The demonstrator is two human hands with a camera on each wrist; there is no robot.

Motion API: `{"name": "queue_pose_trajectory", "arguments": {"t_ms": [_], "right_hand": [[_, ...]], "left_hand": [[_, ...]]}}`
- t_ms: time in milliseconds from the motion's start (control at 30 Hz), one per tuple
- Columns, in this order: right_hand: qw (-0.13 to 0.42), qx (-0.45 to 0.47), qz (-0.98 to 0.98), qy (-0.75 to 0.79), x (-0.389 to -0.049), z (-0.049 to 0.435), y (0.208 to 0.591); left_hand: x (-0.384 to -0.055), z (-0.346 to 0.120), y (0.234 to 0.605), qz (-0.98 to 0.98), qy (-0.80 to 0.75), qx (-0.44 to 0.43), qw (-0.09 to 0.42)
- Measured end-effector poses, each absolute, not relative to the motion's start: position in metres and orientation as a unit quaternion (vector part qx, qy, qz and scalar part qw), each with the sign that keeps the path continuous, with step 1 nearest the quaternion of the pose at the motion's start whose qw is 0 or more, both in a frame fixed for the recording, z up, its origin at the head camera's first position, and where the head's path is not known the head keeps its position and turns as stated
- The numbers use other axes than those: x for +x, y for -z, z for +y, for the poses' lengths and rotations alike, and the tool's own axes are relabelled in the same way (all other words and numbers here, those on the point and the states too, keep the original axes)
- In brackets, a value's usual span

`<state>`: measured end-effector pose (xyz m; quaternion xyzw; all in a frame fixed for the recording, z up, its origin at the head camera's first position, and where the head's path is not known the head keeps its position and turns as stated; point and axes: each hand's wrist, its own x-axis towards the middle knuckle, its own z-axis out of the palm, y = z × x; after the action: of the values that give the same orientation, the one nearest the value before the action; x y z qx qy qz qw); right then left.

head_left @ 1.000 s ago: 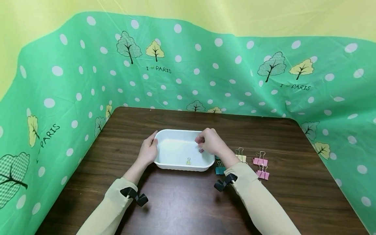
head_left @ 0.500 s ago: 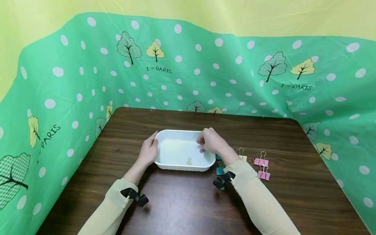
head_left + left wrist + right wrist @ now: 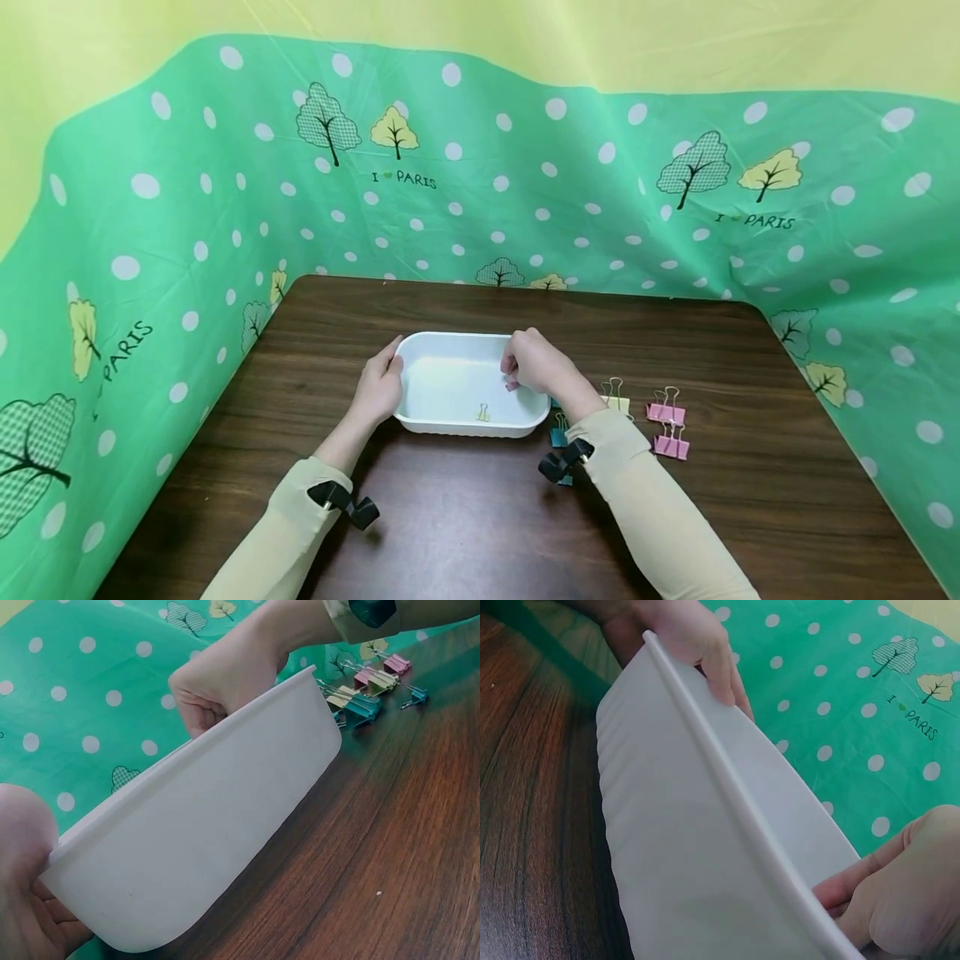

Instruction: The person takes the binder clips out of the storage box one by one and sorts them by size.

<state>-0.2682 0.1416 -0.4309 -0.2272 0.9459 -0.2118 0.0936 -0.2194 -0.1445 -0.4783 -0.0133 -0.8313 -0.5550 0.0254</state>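
A white rectangular tray (image 3: 465,427) sits on the dark wooden table, its left end gripped by my left hand (image 3: 378,385), thumb over the rim and fingers against the outside. My right hand (image 3: 542,362) reaches over the right end into the tray, fingers curled down around a small pink binder clip (image 3: 512,386) that they mostly cover. Near the tray's front wall stands a small yellow binder clip (image 3: 483,412). From the right wrist view, the right fingertips hide behind the tray wall (image 3: 682,817).
Right of the tray are teal binder clips (image 3: 558,437), partly behind the right wrist, a yellow binder clip (image 3: 617,404) and larger pink binder clips (image 3: 666,413). Patterned green cloth (image 3: 450,208) hangs round the back and sides of the table (image 3: 450,517).
Inside the tray, the right hand has shifted very slightly, and the pink clip's wire handles show less than before. The left hand and tray stay in place.
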Motion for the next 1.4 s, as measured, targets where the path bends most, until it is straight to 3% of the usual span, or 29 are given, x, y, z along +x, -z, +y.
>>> {"name": "queue_pose_trajectory", "arguments": {"t_ms": [433,1400], "right_hand": [[0.073,-0.211,0.908,0.354,-0.266,0.154,0.431],[0.062,-0.218,0.857,0.462,-0.260,0.160,0.423]], "left_hand": [[-0.218,-0.143,0.477,-0.836,0.549,-0.009,0.022],[-0.219,-0.143,0.478,-0.835,0.550,-0.012,0.032]]}}
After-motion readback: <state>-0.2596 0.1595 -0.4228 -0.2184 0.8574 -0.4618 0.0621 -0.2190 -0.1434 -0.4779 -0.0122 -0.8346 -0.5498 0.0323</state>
